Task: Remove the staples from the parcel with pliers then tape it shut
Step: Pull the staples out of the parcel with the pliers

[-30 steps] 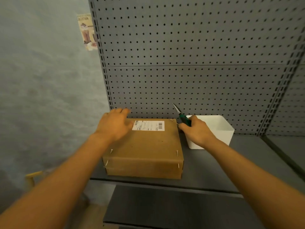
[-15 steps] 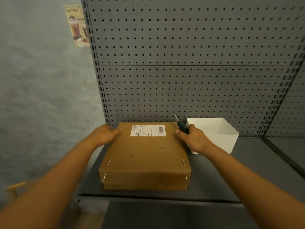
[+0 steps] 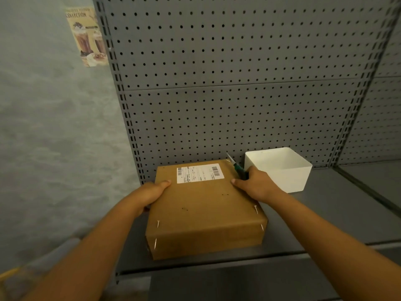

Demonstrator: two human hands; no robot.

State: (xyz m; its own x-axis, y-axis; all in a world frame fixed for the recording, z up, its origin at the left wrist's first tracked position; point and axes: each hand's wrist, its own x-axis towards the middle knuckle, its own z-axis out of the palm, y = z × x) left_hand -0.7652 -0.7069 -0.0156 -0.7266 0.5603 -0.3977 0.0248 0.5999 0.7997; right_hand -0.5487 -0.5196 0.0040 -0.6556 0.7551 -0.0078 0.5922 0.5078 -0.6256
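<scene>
A brown cardboard parcel [image 3: 204, 211] with a white shipping label [image 3: 199, 173] lies on the grey shelf [image 3: 325, 218]. Staples show at its near corners, one near the left [image 3: 158, 223] and one near the right [image 3: 256, 209]. My left hand [image 3: 149, 194] grips the parcel's left edge, thumb on top. My right hand [image 3: 253, 183] holds green-handled pliers [image 3: 235, 165] with the jaws pointing up and away, while its thumb rests on the parcel's right edge.
A white plastic bin [image 3: 282, 170] stands just right of the parcel against the perforated back panel [image 3: 238, 83]. A drinks poster [image 3: 87, 38] hangs on the wall at the left. The shelf's front edge runs just below the parcel.
The parcel has been pulled toward the shelf's front edge and turned slightly. My left hand moved from the parcel's top to its left side. The right hand kept hold of the pliers.
</scene>
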